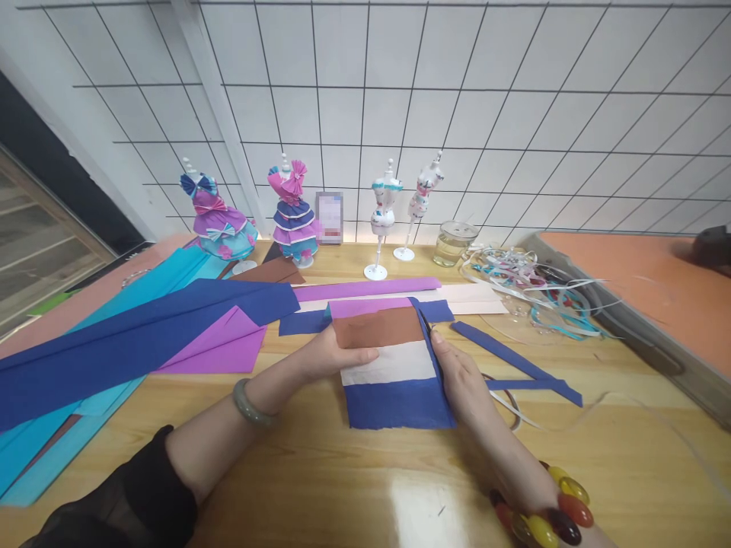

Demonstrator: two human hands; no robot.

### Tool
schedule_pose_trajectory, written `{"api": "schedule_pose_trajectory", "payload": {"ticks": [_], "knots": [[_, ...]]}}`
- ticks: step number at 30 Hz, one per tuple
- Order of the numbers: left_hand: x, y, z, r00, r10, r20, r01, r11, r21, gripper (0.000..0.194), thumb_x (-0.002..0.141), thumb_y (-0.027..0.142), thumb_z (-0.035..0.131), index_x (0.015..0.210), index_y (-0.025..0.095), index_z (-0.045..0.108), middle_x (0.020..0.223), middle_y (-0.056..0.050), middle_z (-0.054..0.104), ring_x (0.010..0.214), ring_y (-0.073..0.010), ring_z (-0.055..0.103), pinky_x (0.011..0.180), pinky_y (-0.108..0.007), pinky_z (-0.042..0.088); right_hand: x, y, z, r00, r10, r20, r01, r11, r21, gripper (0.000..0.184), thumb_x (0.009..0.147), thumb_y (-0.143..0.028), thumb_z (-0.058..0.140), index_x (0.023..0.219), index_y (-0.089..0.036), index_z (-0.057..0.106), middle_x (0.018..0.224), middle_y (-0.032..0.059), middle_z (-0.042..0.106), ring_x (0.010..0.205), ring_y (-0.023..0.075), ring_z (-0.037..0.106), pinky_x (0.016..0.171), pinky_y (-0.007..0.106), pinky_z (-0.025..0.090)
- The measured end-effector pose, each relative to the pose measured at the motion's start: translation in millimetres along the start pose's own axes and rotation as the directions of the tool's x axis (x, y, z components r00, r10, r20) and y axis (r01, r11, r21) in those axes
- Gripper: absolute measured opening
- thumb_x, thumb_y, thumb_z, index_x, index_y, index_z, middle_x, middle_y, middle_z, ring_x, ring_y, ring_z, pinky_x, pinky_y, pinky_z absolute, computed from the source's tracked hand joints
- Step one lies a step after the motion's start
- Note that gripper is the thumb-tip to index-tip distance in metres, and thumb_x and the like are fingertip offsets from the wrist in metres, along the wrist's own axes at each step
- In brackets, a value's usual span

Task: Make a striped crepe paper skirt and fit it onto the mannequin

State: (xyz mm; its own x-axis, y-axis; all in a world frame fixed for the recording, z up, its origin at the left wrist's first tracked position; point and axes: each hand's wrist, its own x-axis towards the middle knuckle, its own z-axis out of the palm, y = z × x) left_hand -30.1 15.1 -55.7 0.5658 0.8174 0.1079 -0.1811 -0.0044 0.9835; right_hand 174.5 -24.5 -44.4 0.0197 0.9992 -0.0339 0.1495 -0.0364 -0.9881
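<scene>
Crepe paper [394, 403] in bands of purple, brown, white and blue is held up over the table. My left hand [336, 354] grips its left edge, with the thumb lying across the brown and white bands and the other fingers behind. At the right edge, my right hand [457, 373] is closed around scissors [426, 321]; only their dark blades show clearly, and the handles are hidden in the hand. The blades lie along a narrow blue strip at the sheet's right side. Cut blue strips [508, 350] rest on the table right of my right hand.
Two small dress forms wear paper dresses [225, 221] [294, 217]; two barer dress forms [387, 209] [421, 194] stand beside a glass of liquid [454, 243]. Tangled ribbons [531, 285] lie right. Folded blue paper [142, 335] covers the left side. A grey-edged orange tray [640, 335] borders the right.
</scene>
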Motion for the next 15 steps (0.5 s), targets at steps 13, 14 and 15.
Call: {"api": "schedule_pose_trajectory", "payload": {"ticks": [13,14,15], "knots": [[1,19,-3.6,0.983,-0.137,-0.12,0.013,0.71,-0.704,0.075,0.077,0.073,0.033,0.12,0.015,0.055,0.108,-0.011,0.066,0.111,-0.0312,0.055,0.098,-0.045,0.038,-5,10,4,0.984,-0.03,0.177,0.002,0.988,0.157,0.038,0.089,-0.053,0.038,0.072,-0.02,0.046,0.042,-0.0099,0.032,0.034,0.0062,0.027,0.036,0.02,0.023],[1,22,-2.4,0.981,-0.147,-0.123,0.016,0.702,-0.712,0.075,0.078,0.072,0.032,0.12,0.014,0.054,0.108,-0.012,0.066,0.11,-0.0312,0.056,0.097,-0.045,0.039,-6,10,4,0.982,-0.032,0.186,0.003,0.988,0.152,0.038,0.089,-0.053,0.037,0.072,-0.02,0.046,0.042,-0.0099,0.031,0.034,0.0062,0.027,0.036,0.02,0.022],[0,26,-1.3,0.979,-0.161,-0.123,0.024,0.697,-0.717,0.075,0.079,0.072,0.03,0.121,0.014,0.054,0.107,-0.012,0.067,0.11,-0.0311,0.056,0.096,-0.045,0.039,-7,9,3,0.98,-0.034,0.195,0.006,0.99,0.143,0.037,0.09,-0.052,0.036,0.073,-0.02,0.046,0.043,-0.0098,0.031,0.035,0.0062,0.026,0.036,0.02,0.023]]}}
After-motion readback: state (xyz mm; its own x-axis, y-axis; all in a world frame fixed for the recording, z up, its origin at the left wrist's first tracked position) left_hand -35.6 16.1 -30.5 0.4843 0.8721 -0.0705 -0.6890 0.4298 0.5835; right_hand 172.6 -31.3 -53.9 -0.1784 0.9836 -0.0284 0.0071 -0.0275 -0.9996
